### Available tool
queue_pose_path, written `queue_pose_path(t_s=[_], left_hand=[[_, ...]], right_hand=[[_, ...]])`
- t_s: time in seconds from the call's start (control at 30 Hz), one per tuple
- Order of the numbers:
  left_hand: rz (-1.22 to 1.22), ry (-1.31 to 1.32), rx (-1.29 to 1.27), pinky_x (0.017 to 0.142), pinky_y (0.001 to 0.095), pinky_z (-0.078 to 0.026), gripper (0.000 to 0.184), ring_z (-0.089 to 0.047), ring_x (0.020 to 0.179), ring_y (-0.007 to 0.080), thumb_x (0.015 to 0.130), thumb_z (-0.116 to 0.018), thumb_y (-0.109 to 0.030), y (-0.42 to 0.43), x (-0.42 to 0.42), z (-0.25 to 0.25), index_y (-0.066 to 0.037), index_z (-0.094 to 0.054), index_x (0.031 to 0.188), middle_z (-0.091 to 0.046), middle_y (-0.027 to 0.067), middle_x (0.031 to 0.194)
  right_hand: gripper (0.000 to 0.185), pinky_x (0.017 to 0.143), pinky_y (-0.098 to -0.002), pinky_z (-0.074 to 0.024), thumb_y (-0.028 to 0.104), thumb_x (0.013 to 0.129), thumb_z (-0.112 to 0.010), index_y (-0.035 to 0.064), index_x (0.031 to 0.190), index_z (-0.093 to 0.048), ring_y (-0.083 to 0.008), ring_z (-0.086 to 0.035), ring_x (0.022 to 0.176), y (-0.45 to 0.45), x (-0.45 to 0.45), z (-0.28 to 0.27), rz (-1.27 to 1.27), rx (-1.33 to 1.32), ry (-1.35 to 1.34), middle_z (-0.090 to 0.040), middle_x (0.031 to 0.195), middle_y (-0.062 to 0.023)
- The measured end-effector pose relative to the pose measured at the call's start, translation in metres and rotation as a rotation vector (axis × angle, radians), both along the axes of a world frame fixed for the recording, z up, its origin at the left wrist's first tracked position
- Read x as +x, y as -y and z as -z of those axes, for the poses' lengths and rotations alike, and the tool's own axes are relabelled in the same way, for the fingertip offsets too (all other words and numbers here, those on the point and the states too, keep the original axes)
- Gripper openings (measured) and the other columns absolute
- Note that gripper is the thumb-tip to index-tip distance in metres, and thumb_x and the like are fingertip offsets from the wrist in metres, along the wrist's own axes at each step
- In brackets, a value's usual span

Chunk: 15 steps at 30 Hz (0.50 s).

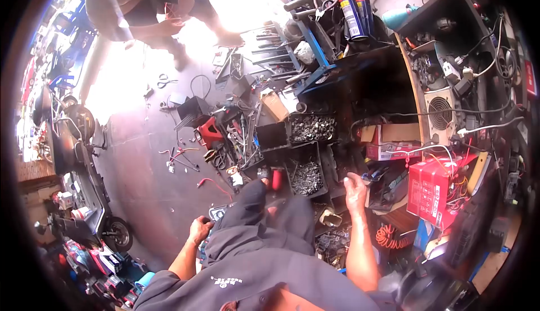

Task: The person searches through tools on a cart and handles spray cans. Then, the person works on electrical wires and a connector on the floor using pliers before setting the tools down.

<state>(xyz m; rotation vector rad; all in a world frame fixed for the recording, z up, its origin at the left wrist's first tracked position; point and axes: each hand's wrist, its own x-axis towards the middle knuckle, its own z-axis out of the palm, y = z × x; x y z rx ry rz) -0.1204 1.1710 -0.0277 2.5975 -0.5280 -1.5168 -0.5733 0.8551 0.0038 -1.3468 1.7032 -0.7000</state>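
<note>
My left hand [199,230] is beside my left thigh with its fingers curled in. Whatever it may hold is hidden, and a grey case-like thing [217,213] lies just past it. My right hand [355,191] is raised to the right of my knees, its fingers apart and nothing visible in it. Closest to that hand are a black bin of small metal parts [307,178] on its left and some dark tools [388,190] on its right. A red cylinder [276,179] stands near my knee.
Tools, including a red-handled piece [210,133] and scissors [164,80], lie scattered on the floor. Another person [140,7] is at the upper left. A red box [430,193] with wires and a coiled orange hose [390,236] are on the right. A scooter [84,198] stands left.
</note>
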Motion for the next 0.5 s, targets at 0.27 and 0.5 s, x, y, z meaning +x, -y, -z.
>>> queue_pose_path(t_s=[0.27, 0.5], left_hand=[[-0.225, -0.099, -0.104, 0.051, 0.0308, -0.049, 0.028, -0.062, 0.059, 0.0173, 0.079, -0.067, -0.014, 0.06, 0.036, -0.002, 0.004, -0.066, 0.1, -0.066, 0.0102, 0.077], [-0.275, -0.095, -0.136, 0.058, 0.0306, -0.052, 0.026, -0.062, 0.062, 0.0172, 0.079, -0.066, -0.01, 0.116, 0.03, -0.012, 0.008, -0.067, 0.1, -0.068, 0.0113, 0.079]], right_hand=[[0.03, 0.068, -0.0268, -0.0499, 0.016, 0.092, -0.065, -0.0005, 0.117, -0.063, -0.0134, -0.063, 0.079, -0.066, -0.038, 0.01, 0.267, 0.162, 0.0, -0.067, 0.094, -0.0061], [0.038, 0.086, -0.0305, -0.0501, 0.021, 0.092, -0.067, -0.0043, 0.12, -0.06, -0.0191, -0.064, 0.092, 0.034, -0.006, -0.028, 0.278, 0.002, 0.094, -0.068, 0.099, -0.0118]])
